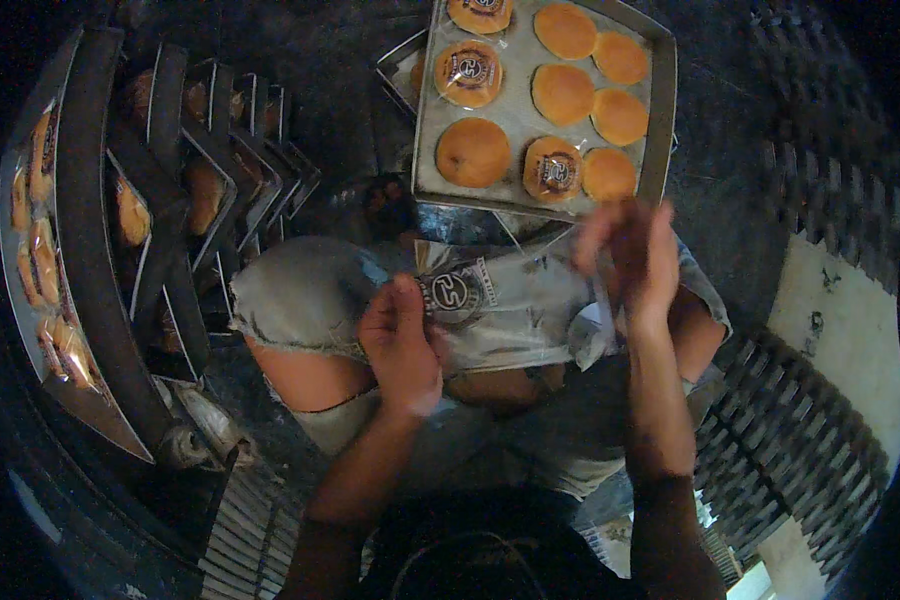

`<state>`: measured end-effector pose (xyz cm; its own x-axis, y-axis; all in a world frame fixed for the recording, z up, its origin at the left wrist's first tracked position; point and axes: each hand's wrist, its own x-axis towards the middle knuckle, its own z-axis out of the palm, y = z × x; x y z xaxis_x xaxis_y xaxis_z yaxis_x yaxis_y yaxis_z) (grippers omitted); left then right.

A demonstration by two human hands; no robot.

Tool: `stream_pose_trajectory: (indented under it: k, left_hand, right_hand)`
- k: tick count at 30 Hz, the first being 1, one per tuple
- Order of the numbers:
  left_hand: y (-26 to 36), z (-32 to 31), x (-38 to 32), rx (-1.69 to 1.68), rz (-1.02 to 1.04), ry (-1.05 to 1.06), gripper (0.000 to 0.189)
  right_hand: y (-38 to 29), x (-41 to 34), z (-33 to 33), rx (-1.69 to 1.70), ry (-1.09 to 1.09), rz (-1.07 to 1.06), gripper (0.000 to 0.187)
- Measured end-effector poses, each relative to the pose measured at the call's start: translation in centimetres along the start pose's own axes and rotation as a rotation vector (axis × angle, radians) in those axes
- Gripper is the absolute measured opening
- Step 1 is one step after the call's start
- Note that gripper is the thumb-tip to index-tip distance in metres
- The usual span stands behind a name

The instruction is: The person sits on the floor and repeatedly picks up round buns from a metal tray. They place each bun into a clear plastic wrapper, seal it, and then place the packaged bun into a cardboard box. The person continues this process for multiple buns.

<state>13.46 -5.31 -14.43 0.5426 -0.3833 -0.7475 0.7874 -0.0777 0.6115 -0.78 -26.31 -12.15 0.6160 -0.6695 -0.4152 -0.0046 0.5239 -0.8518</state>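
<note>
My left hand [401, 345] pinches the left end of a clear printed plastic bag [510, 319], which lies flat across my lap. The bag's right end, with a loose white flap, is beside my right wrist. My right hand [634, 259] is motion-blurred at the near right corner of a metal baking tray [544, 210]. Its fingers look spread, with nothing visible between them. Several bare round buns [472, 152] sit on the tray. Among them are wrapped buns [553, 169] in printed clear film.
On the left stands a rack of stacked metal trays [90, 247] holding wrapped baked goods [45, 255]. A second tray [401, 67] shows under the bun tray. Dark slatted racks or crates [802, 405] and a pale panel [840, 315] are at the right.
</note>
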Motion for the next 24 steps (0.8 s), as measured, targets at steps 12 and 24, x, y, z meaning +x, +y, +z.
stream_pose_trajectory:
  k: [12, 24]
  left_hand:
    - [0.5, 1.5, 0.1, -0.488, -0.238, 0.068, 0.025]
    - [1.6, 1.4, -0.3, 0.03, 0.217, -0.055, 0.035]
  right_hand:
    - [11.5, 15.1, 1.1, -1.271, -0.022, -0.302, 0.074]
    - [1.5, -5.3, 1.0, 0.002, 0.245, -0.051, 0.055]
